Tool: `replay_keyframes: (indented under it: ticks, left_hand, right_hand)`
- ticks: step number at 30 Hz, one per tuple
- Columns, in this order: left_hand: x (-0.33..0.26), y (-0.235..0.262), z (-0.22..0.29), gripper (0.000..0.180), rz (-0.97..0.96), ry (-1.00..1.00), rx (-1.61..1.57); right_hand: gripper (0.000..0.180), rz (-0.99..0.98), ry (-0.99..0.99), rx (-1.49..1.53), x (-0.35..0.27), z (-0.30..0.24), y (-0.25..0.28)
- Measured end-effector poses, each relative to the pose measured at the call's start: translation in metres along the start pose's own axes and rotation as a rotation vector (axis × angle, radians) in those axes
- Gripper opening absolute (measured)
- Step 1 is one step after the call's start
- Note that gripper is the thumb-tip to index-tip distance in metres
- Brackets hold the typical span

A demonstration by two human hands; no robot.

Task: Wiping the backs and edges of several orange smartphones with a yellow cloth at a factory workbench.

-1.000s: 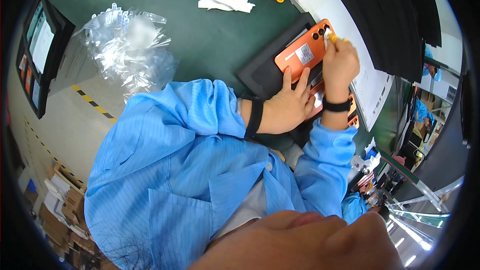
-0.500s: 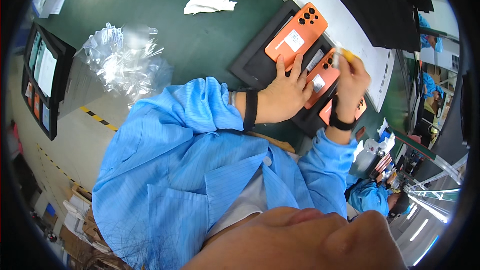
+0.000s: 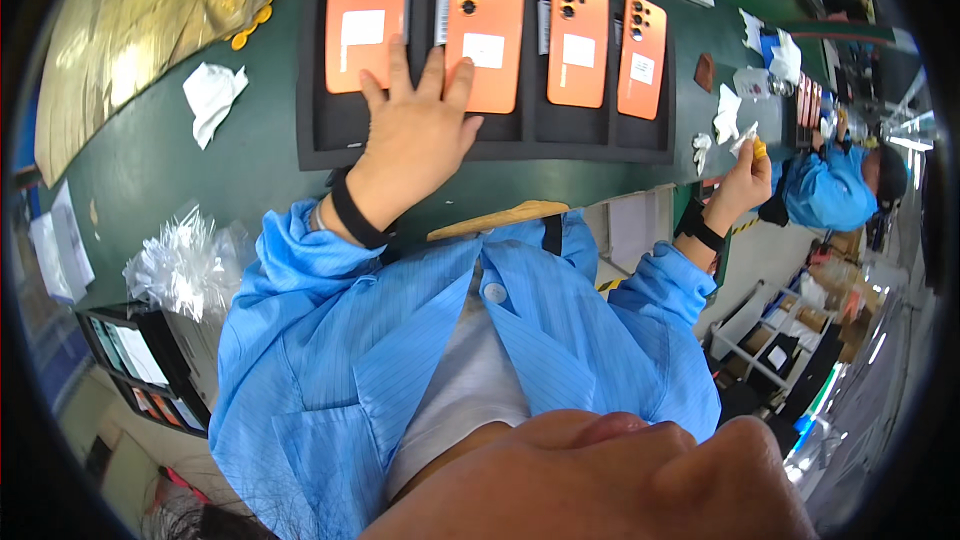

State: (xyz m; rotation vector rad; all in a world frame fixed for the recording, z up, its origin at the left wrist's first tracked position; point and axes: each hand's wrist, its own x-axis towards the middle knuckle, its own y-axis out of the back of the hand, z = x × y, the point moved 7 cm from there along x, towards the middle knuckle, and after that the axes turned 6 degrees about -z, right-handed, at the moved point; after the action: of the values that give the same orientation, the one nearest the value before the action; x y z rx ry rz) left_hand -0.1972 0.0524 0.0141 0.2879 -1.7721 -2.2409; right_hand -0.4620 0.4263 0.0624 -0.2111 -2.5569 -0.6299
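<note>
Several orange phones lie back-up in a black foam tray [image 3: 320,145] on the green table [image 3: 200,180]. My left hand [image 3: 415,135] rests flat on the tray, fingers spread, touching the lower ends of the leftmost phone [image 3: 366,15] and the second phone [image 3: 485,35]. My right hand [image 3: 745,175] is lifted off to the right of the tray, pinching a small white film or sticker with a yellow bit [image 3: 757,147]. Both wrists wear black bands, and both arms are in blue sleeves.
A crumpled white wipe [image 3: 212,97] lies left of the tray. Clear plastic bags [image 3: 185,265] are piled at the left table edge beside a black bin [image 3: 140,365]. White scraps [image 3: 725,115] lie right of the tray. Another person in blue [image 3: 835,190] works at far right.
The view has swung, so the whole tray with its row of phones now shows. My right hand has left the phones and moved right, off the tray. My left hand stays on the tray.
</note>
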Motion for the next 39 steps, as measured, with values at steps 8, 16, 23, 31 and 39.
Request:
replay_keyframes:
  ticks: [8,16,23,31,39]
  left_hand:
    - [0.0,-0.003,0.003,0.061,-0.004,0.02,0.002]
    - [-0.002,-0.004,0.001,0.064,0.021,0.021,-0.011]
    - [-0.004,0.0,0.003,0.063,0.042,-0.012,-0.063]
    - [-0.006,0.005,0.002,0.067,0.076,-0.02,-0.116]
    - [-0.008,0.0,0.0,0.064,0.062,-0.009,-0.215]
  right_hand:
    - [0.029,-0.315,0.009,-0.632,-0.003,0.033,-0.036]
    - [0.02,-0.452,0.347,-0.402,-0.068,-0.06,-0.084]
    - [0.015,-0.656,0.471,-0.2,-0.129,-0.08,-0.112]
    - [0.014,-0.64,0.375,-0.239,-0.121,-0.06,-0.122]
    - [0.016,-0.671,0.334,-0.264,-0.124,-0.05,-0.12]
